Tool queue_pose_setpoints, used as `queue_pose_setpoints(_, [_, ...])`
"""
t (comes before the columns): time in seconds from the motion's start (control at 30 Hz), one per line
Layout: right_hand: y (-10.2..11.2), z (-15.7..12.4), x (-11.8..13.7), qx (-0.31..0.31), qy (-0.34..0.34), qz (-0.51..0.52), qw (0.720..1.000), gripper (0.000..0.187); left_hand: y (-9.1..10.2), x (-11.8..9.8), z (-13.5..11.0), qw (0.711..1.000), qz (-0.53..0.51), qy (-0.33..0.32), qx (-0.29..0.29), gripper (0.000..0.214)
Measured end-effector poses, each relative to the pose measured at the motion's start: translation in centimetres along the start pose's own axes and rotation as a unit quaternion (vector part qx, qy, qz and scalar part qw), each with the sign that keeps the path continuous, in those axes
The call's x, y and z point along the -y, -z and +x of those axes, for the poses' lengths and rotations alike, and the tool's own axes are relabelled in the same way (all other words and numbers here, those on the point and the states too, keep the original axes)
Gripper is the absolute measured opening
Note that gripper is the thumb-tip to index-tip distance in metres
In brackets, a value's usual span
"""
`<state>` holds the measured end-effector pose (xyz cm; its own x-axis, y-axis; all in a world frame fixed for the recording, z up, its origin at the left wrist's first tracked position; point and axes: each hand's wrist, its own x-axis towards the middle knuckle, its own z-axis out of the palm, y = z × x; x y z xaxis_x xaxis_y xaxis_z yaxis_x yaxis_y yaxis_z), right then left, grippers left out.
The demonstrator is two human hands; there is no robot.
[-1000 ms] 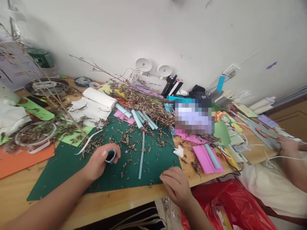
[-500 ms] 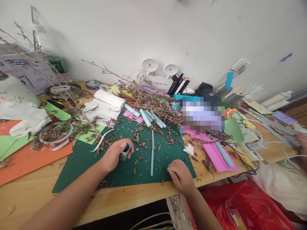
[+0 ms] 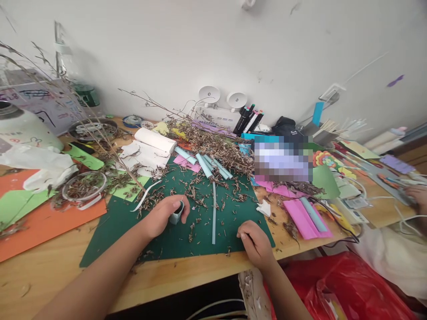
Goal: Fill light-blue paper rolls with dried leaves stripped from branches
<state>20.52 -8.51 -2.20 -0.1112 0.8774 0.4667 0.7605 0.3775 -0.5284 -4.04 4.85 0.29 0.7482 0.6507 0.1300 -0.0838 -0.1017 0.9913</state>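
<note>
My left hand (image 3: pixel 168 213) is wrapped round a short pale-blue paper tube (image 3: pixel 176 216), its dark open end tilted up. Over the right part of the green cutting mat (image 3: pixel 167 246), my right hand (image 3: pixel 254 242) is curled closed; whatever lies inside it, if anything, is hidden. Between the hands a narrow pale-blue paper strip (image 3: pixel 214 218) lies on the mat among scattered dried-leaf crumbs. Several rolled blue paper tubes (image 3: pixel 204 165) lie at the mat's far edge, in front of a heap of dried leaves (image 3: pixel 216 144).
A clear tub of dried leaves (image 3: pixel 84 186) stands left on orange paper (image 3: pixel 90 218). Behind are a white paper roll (image 3: pixel 155 141), a twin-lamp emergency light (image 3: pixel 216 116) and markers (image 3: pixel 248 119). A red plastic bag (image 3: pixel 320 280) hangs right; another person's hand (image 3: pixel 417 195) shows at the far right.
The view has shifted slightly, so the things on the left sit a little further right. Both hands keep nearly the same pose, and the paper tube stays in my left hand.
</note>
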Motion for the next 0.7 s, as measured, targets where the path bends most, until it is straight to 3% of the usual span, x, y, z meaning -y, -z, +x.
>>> queue_pose_setpoints(0.1, [0.0, -0.1, -0.1, -0.004, -0.001, -0.008, 1.0, 0.014, -0.4, -0.1, 0.1, 0.999, -0.047, 0.015, -0.017, 0.038])
queue_pose_setpoints(0.2, [0.1, -0.4, -0.1, -0.013, 0.003, -0.013, 1.0, 0.013, -0.5, -0.9, 0.3, 0.981, -0.183, 0.017, -0.064, 0.038])
queue_pose_setpoints(0.27, [0.0, -0.3, 0.2, -0.028, 0.015, -0.021, 0.999, 0.014, 0.0, -1.7, 0.3, 0.935, -0.33, 0.014, -0.13, 0.039])
queue_pose_setpoints(0.4, [-1.4, 3.1, 1.8, -0.03, 0.066, -0.046, 0.996, 0.028, 2.2, -2.7, 0.2, 0.799, -0.52, 0.039, -0.3, 0.045])
queue_pose_setpoints(0.5, [-3.3, 8.1, 3.9, 0.039, 0.12, -0.042, 0.991, 0.034, 3.2, -2.9, 0.1, 0.754, -0.555, 0.072, -0.345, 0.049])
queue_pose_setpoints(0.6, [-5.2, 12.6, 6.0, 0.156, 0.137, -0.033, 0.978, 0.038, 3.0, -2.6, 0.2, 0.747, -0.561, 0.085, -0.346, 0.052])
queue_pose_setpoints(0.7, [-6.4, 14.6, 7.0, 0.229, 0.139, 0.015, 0.963, 0.041, 2.5, -2.1, 0.3, 0.751, -0.56, 0.078, -0.342, 0.053])
